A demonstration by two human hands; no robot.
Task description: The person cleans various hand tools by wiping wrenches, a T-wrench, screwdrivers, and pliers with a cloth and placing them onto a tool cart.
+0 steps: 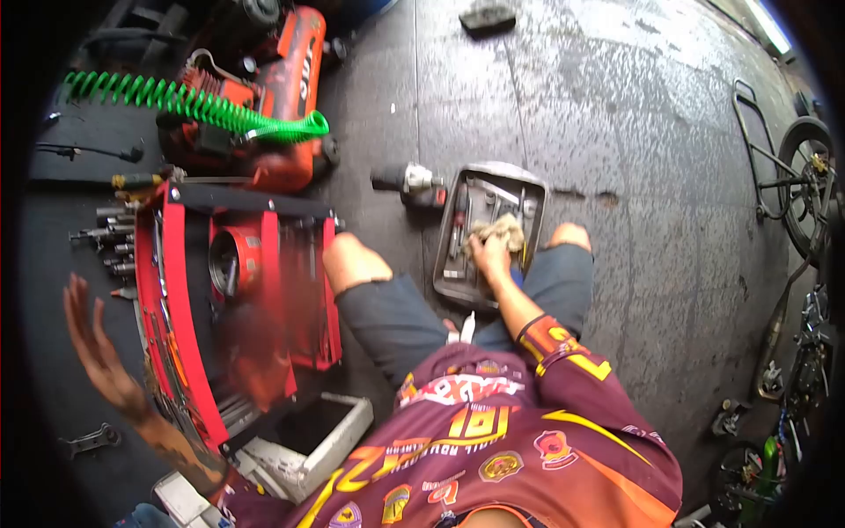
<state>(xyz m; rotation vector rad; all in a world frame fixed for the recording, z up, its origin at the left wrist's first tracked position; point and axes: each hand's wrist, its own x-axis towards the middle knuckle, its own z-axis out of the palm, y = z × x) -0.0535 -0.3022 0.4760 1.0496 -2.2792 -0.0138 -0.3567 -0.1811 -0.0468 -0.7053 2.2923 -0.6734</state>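
Observation:
My right hand is closed on a crumpled beige rag. Under the rag lies a worn metal tray holding several hand tools, placed between my knees. My left hand is raised at the far left, its fingers stretched out and holding nothing. Beside it stands an open red tool box with several tools in its compartments. A round red container sits in the box, and part of the box is blurred.
A power tool lies left of the tray. Beyond the tool box stand a red air compressor and a coiled green hose. A white-edged box is near my left side. Wheel and bike parts line the right edge.

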